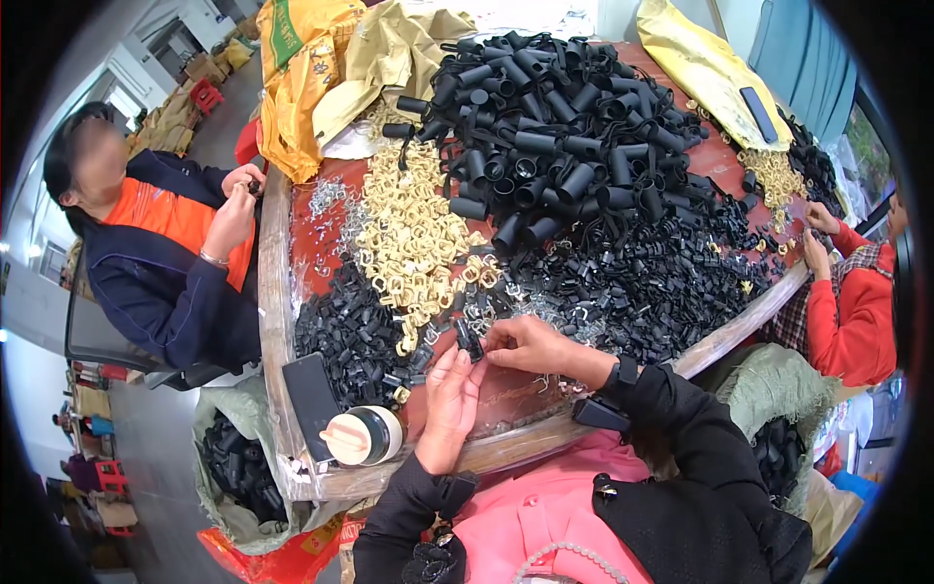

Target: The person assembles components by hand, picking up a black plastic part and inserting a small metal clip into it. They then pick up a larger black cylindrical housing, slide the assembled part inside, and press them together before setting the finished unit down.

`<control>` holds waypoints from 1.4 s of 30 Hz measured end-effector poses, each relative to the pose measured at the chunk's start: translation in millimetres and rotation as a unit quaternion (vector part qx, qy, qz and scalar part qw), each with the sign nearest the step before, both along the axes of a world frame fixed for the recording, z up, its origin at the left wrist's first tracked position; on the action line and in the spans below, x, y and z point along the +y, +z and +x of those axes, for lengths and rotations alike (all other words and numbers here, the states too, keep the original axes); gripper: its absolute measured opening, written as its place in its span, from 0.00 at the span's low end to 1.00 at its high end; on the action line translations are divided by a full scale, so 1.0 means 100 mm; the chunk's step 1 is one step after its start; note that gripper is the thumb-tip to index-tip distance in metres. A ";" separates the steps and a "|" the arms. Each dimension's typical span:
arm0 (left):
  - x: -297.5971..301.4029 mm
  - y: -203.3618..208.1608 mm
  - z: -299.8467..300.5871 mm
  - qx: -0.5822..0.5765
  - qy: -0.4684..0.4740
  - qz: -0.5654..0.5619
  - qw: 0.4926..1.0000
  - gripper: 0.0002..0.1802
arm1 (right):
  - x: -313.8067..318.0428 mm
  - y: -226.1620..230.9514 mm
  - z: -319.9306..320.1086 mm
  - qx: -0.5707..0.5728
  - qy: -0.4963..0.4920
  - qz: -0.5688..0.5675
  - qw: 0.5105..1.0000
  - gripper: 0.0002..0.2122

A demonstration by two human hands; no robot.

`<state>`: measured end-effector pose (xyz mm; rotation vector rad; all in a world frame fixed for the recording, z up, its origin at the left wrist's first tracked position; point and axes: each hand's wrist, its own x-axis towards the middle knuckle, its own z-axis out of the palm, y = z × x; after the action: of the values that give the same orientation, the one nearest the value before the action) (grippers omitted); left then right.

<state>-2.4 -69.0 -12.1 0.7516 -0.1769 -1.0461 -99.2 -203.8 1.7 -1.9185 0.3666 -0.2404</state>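
My left hand (pixel 451 394), palm turned up, pinches a small black plastic piece (pixel 469 341) between thumb and fingers just above the near table edge. Close beside it on the right, my right hand (pixel 537 348) has its thumb and fingertips drawn together against the piece's side. What those fingertips hold, if anything, is too small to make out. Beyond my hands lie loose silver metal clips (pixel 479 316) and a long heap of gold-coloured metal buckles (pixel 409 229). Small black plastic parts (pixel 647 292) are heaped to the right, with more (pixel 350 326) to the left.
Black cylinders with straps (pixel 555 127) form a tall pile at the back. A dark phone (pixel 309 389) and a lidded jar (pixel 360 436) stand at the near left corner. Co-workers sit left (pixel 165 253) and right (pixel 846 311). Sacks (pixel 229 409) flank the table.
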 end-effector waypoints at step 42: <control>0.31 0.19 -0.09 0.077 -0.112 0.010 0.991 0.15 | 0.25 0.34 -0.10 -0.182 -0.012 -0.185 0.966 0.04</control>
<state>-10.9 -38.4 6.5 0.6768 -0.1204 -1.3172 -109.5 -179.2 35.5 -2.1797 0.1009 -0.7083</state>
